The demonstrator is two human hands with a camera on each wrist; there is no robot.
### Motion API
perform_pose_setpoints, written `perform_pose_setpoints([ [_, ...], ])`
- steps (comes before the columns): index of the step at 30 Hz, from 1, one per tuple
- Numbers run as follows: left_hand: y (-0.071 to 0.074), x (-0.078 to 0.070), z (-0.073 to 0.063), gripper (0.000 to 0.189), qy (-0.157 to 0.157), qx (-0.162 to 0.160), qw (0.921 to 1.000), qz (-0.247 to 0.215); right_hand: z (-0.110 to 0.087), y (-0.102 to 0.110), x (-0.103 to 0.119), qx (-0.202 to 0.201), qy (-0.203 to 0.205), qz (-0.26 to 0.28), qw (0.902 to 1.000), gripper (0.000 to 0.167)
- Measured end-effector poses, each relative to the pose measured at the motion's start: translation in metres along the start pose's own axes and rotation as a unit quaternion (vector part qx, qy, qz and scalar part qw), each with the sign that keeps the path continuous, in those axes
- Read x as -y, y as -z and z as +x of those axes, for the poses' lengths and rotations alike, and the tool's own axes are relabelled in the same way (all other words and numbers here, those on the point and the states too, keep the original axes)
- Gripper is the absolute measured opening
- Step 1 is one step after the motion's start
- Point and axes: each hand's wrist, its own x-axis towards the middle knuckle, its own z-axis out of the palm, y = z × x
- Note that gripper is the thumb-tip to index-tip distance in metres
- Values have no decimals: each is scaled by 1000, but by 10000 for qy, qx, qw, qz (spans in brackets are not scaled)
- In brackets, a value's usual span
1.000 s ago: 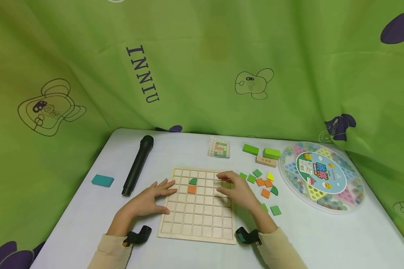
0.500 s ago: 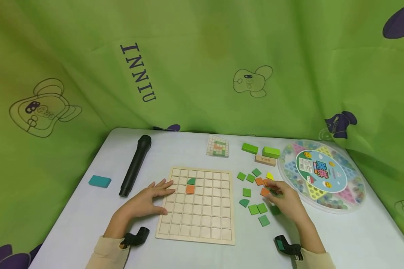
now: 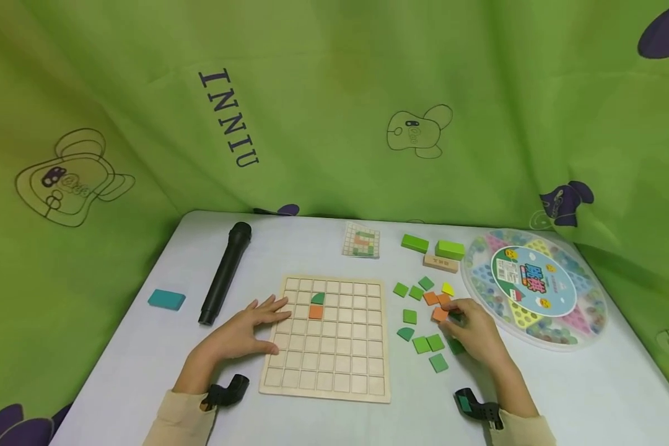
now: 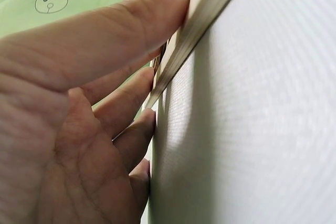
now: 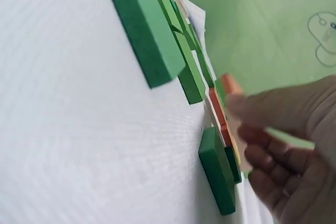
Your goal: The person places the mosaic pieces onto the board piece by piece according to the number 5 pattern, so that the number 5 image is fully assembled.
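Note:
My left hand (image 3: 238, 333) rests at the left edge of a wooden grid board (image 3: 329, 362), fingers spread and nearly straight. In the left wrist view its thumb touches the board's side (image 4: 191, 30). The board holds a green quarter-circle tile (image 3: 318, 299) directly above an orange square tile (image 3: 315, 312). Among the loose pieces on the right, my right hand (image 3: 474, 332) pinches another orange square tile (image 5: 229, 83) between thumb and index finger, raised off the cloth in the right wrist view. A dark green square tile (image 3: 456, 346) lies partly hidden beneath that hand.
Several green tiles (image 3: 420, 344), orange tiles (image 3: 431, 298) and a yellow tile (image 3: 448, 288) lie right of the board. Behind are a pattern card (image 3: 361, 241), green blocks (image 3: 450, 250) and a wooden block (image 3: 440, 263). A marble game box (image 3: 535, 288), black microphone (image 3: 225, 272) and teal block (image 3: 166, 300) flank them.
My right hand has moved right from over the board to the loose pieces and taken hold of an orange square tile. The left hand has stayed at the board's edge.

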Motion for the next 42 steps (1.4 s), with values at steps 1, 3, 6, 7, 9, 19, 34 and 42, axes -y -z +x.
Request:
perform_pose_setpoints([
  [1,0,0,0,74,-8,5,10000,-1,-1,0,3,30,-27,114,9999,29],
  [3,1,0,0,74,-22,21,10000,25,-2,-1,10,96,-71,341,9993,30],
  [6,0,0,1,73,-65,29,10000,35,-4,-5,26,171,-7,718,9973,30],
  [7,0,1,1,73,-75,31,10000,34,-4,-7,32,197,53,825,9964,30],
  [9,0,2,2,74,-82,29,9999,52,-2,-13,45,278,228,1057,9938,29],
  [19,1,1,-1,72,-152,-51,9999,32,21,-53,112,836,774,1655,9796,27],
  [34,0,-1,1,72,-121,67,9999,-1,45,-111,163,2061,1348,942,9646,19],
  [42,2,-1,-1,73,-102,61,9999,14,45,-118,168,2044,1653,588,9630,20],
])
